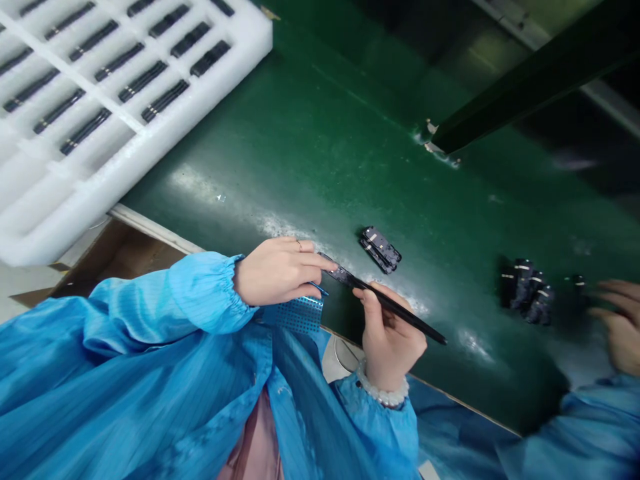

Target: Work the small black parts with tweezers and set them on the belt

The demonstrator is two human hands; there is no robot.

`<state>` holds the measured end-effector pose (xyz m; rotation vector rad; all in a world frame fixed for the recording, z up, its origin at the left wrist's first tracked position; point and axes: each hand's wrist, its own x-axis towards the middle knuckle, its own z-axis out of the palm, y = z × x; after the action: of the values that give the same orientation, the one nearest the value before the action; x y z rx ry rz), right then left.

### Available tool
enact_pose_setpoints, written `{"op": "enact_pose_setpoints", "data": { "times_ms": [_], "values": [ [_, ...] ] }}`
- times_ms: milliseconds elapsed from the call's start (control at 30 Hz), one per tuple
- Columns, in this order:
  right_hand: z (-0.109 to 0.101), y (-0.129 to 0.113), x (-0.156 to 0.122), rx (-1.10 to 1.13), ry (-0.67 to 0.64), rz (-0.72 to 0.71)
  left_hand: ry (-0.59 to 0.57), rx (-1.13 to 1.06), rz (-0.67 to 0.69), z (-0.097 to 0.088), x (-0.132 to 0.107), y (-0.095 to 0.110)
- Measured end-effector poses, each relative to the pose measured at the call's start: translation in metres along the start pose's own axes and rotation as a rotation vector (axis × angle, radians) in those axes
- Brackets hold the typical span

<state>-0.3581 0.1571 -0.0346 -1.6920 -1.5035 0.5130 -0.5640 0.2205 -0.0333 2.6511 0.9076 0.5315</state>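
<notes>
My right hand [393,333] is closed round a long, slim black device [407,313], thumb and fingers gripping it near its middle. Its flatter end, with small light marks, points toward my left hand [280,273]. My left index finger reaches out and touches that end. Below the same hand hangs a blue sheet [300,313] with rows of small dots, its edge showing between the curled fingers; the thumb is mostly hidden. Just beyond my hands, a small stack of black device parts [381,248] lies on the green bench [300,153].
A white foam tray [200,100] with several black devices in its slots is at the upper left. Several black parts [527,290] lie at the right, near another person's hand [623,320]. A dark post [500,93] rises at the back. A cardboard box [115,257] sits below the bench edge.
</notes>
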Motion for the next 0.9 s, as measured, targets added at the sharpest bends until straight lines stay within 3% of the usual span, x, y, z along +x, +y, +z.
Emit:
{"op": "enact_pose_setpoints", "data": {
  "times_ms": [67,233,300,367,533,600,700,900],
  "values": [
    [-0.029,0.007,0.024,-0.006,-0.015,-0.012,0.017,-0.004,0.004,0.0,0.0,0.0],
    [-0.151,0.062,0.123,0.014,-0.022,-0.128,0.02,-0.004,0.002,-0.001,0.0,0.0],
    [-0.171,0.073,0.139,0.022,-0.084,-0.123,0.01,-0.006,-0.001,-0.001,0.0,0.0],
    [-0.156,0.065,0.125,0.053,-0.16,-0.139,0.01,-0.008,-0.002,-0.001,0.0,0.0],
    [-0.034,0.01,0.024,-0.044,-0.17,-0.12,0.012,0.0,0.0,-0.001,0.001,0.001],
    [-0.002,0.001,0.0,-0.062,-0.17,-0.119,0.002,0.002,-0.005,-0.002,0.001,0.001],
    [0.011,0.006,-0.007,-0.076,-0.147,-0.124,-0.013,-0.003,-0.014,-0.002,0.001,0.001],
    [0.001,0.011,-0.004,-0.085,-0.081,-0.156,0.02,-0.022,-0.004,-0.002,0.001,0.001]
  ]
}}
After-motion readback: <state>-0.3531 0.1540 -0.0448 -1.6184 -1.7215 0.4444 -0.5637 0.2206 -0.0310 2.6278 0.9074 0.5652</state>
